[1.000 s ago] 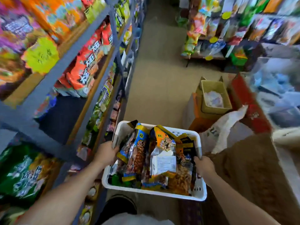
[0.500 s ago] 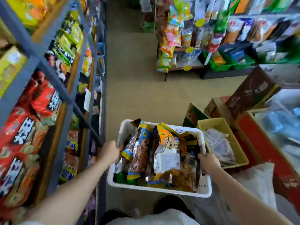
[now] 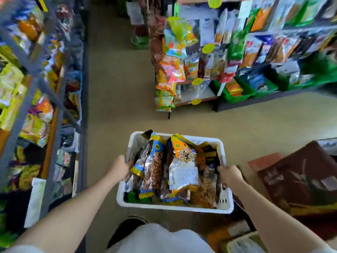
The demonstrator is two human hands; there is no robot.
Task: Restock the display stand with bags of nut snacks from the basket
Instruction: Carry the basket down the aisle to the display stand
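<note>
White perforated plastic, rectangular and rimmed, the basket [image 3: 175, 207] is carried in front of the person, packed with upright foil and clear-window bags of nut snacks [image 3: 155, 168]. The left hand [image 3: 119, 168] is curled over the basket's left rim; the right hand [image 3: 230, 175] is curled over the right rim. Both grips sit about midway along the side walls.

The step in hand looks like carrying the load to the tall display stand of hanging snack packets [image 3: 175, 70], which stands well apart, across the tan floor [image 3: 118, 79]. To do it well, keep the basket level so the standing bags do not tip over the far rim, steer clear of the dark brown cardboard box [image 3: 300, 178] near the right side, and set the basket down near the stand's foot before picking any bag.

Grey metal shelving [image 3: 36, 70] along the left is badly blurred; its goods cannot be identified. Fingertips are hidden behind the rims, and the bags at the basket's bottom are covered.
</note>
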